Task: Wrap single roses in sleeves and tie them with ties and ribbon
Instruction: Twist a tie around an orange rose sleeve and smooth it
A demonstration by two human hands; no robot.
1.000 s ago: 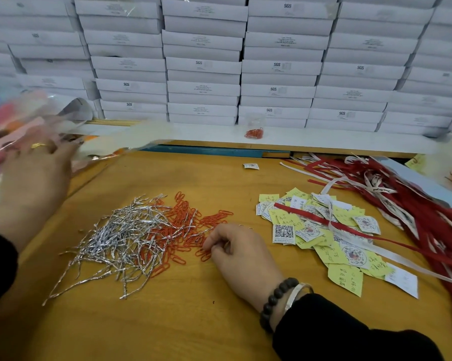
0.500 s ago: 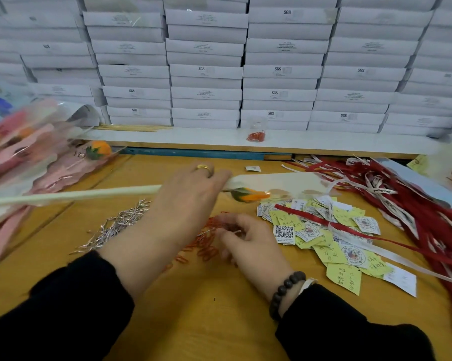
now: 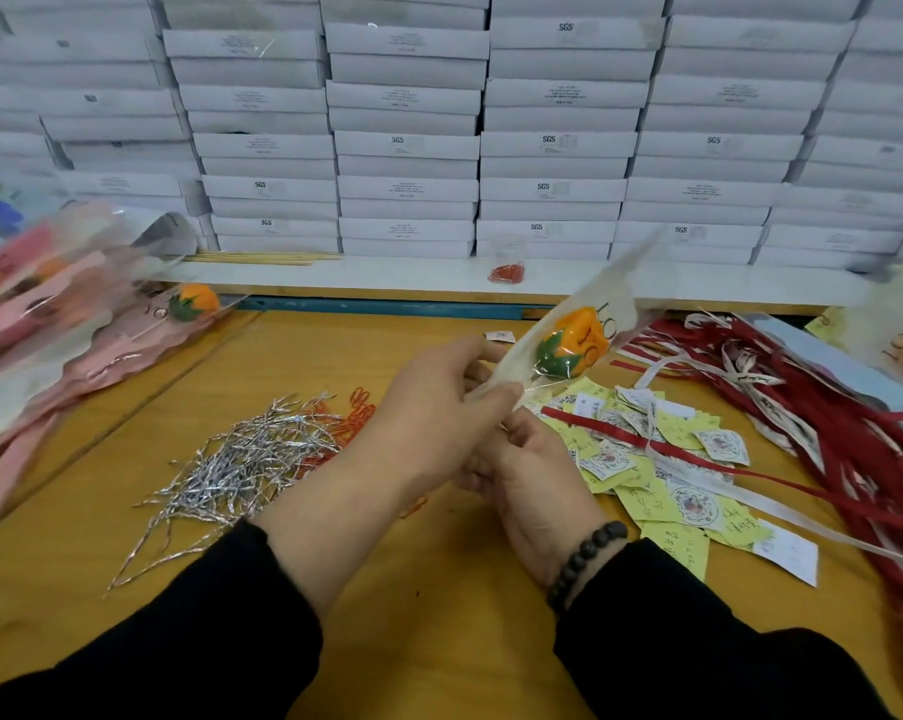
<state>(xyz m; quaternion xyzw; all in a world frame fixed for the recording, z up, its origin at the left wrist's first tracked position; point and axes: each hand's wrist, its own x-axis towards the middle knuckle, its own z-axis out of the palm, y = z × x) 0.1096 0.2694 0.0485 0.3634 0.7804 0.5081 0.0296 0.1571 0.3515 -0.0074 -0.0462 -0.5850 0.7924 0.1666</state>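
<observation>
The left hand (image 3: pixel 428 407) grips the narrow lower part of a clear printed sleeve (image 3: pixel 589 324), thumb and fingers curled round it, and holds it raised above the counter (image 3: pixel 439 641), tilted up and to the right. An orange rose (image 3: pixel 574 345) with a green calyx sits inside the sleeve, well above the grip. The right hand (image 3: pixel 532 470) is just below and touching the left, fingers curled toward the stem end; whether it already holds a tie cannot be told, since the left hand covers its fingertips. The silver twist ties (image 3: pixel 241 459) lie in a loose heap left of the hands, with orange paper clips (image 3: pixel 358 413) mixed into its far edge. Risks, as judged: the film is slick, so a slack grip could let the rose slide down or the sleeve twist off-centre. A tie drawn from the tangled heap may bring others with it. The red ribbons (image 3: pixel 828 418) and the yellow tags (image 3: pixel 662 491) lie close on the right, and a swing of the sleeve could sweep them out of order.
</observation>
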